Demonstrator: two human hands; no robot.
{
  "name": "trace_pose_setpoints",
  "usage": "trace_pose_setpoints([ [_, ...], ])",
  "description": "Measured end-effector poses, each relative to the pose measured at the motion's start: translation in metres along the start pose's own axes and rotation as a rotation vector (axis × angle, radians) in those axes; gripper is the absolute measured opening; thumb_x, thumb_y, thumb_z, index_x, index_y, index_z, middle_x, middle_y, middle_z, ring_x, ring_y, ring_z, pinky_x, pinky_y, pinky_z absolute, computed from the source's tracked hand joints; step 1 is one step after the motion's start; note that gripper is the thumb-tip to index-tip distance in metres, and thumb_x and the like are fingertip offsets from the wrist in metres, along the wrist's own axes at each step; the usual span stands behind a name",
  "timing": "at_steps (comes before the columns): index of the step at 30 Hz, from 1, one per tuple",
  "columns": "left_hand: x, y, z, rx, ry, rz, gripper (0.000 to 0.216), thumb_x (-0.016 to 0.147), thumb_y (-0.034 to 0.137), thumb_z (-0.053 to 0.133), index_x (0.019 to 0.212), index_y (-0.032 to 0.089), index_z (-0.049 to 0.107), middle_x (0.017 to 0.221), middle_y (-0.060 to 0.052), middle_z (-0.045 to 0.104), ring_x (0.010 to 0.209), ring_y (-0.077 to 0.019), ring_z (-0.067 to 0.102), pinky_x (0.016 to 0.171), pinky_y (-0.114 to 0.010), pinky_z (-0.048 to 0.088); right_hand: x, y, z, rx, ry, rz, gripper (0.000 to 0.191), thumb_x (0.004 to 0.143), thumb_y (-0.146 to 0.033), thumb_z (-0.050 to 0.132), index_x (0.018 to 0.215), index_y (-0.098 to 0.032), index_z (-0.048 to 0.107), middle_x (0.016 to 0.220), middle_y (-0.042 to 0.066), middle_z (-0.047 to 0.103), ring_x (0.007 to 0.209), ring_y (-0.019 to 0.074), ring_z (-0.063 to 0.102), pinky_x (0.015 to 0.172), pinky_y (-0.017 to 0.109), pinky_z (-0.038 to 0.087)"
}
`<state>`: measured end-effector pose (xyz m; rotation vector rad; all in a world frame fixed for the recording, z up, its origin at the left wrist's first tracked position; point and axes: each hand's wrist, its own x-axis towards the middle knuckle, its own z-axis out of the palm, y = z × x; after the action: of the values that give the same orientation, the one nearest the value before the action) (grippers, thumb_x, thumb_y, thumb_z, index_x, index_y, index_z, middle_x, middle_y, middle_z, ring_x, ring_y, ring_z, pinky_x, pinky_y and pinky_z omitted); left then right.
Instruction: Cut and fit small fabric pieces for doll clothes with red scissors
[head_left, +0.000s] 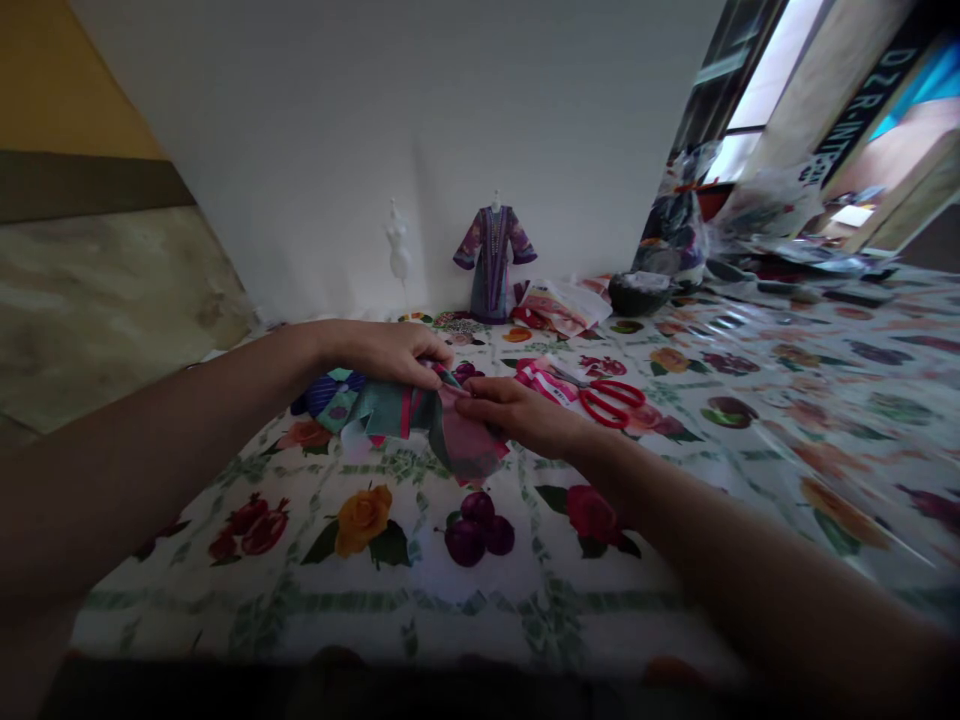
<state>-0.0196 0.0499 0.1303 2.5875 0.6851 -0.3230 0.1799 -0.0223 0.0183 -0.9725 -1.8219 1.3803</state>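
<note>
Both hands pinch one teal-and-pink fabric bundle (424, 430) over the flower-printed counter (300, 610): the left hand (382, 352) closes on its upper edge, the right hand (517, 415) narrows onto its side. One pair of red-handled scissors (611, 403) lies just beside the right hand, one blue patterned fabric scrap (326, 395) beside the left. Beyond stand two miniature dress forms: one bare white form (398, 240), one purple-robed form (493, 262).
</note>
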Motion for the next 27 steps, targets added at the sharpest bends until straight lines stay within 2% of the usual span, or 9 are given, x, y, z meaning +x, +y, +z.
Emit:
trace_pose_setpoints([
  [3,0.0007,-0.0021,0.0021,-0.020,-0.010,-0.003,0.015,0.086,0.029,0.058,0.078,0.019,0.052,0.074,0.002,0.047,0.069,-0.0139,0.045,0.063,-0.027,0.034,-0.0004,-0.0004,-0.0017,0.023,-0.020,0.029,0.035,0.094,-0.053,0.063,0.079,-0.022,0.056,0.076,-0.002,0.044,0.062,0.0128,0.040,0.052,0.027,0.033],
  [6,0.0006,-0.0024,0.0035,-0.023,-0.017,0.002,0.015,0.087,0.030,0.057,0.079,0.018,0.053,0.076,0.001,0.048,0.070,-0.0142,0.046,0.064,-0.027,0.035,-0.0005,-0.0010,-0.0025,0.062,-0.029,0.027,0.036,0.094,-0.053,0.062,0.077,-0.023,0.053,0.074,-0.002,0.043,0.062,0.0133,0.039,0.053,0.028,0.034],
  [12,0.0012,-0.0020,0.0051,-0.051,-0.033,0.021,0.012,0.087,0.027,0.056,0.081,0.017,0.054,0.080,0.000,0.052,0.074,-0.0149,0.049,0.066,-0.027,0.036,0.0006,-0.0033,-0.0019,0.005,0.052,0.009,0.026,0.091,-0.043,0.069,0.085,-0.023,0.055,0.078,-0.002,0.050,0.065,0.0135,0.044,0.056,0.028,0.036],
  [18,0.0016,-0.0035,0.0071,-0.055,-0.034,0.004,0.012,0.089,0.028,0.056,0.084,0.017,0.058,0.082,-0.001,0.056,0.073,-0.0147,0.051,0.066,-0.027,0.037,0.0037,-0.0002,-0.0054,-0.085,0.179,0.010,0.017,0.087,-0.031,0.070,0.081,-0.023,0.056,0.077,0.000,0.057,0.066,0.0150,0.050,0.057,0.029,0.039],
  [27,0.0016,-0.0019,0.0056,-0.045,-0.033,-0.008,0.012,0.088,0.027,0.056,0.088,0.017,0.062,0.086,-0.003,0.060,0.077,-0.0160,0.054,0.067,-0.027,0.038,0.0036,0.0023,-0.0037,-0.061,0.102,0.032,0.028,0.087,-0.043,0.074,0.084,-0.024,0.054,0.075,-0.002,0.056,0.062,0.0139,0.048,0.054,0.029,0.037],
])
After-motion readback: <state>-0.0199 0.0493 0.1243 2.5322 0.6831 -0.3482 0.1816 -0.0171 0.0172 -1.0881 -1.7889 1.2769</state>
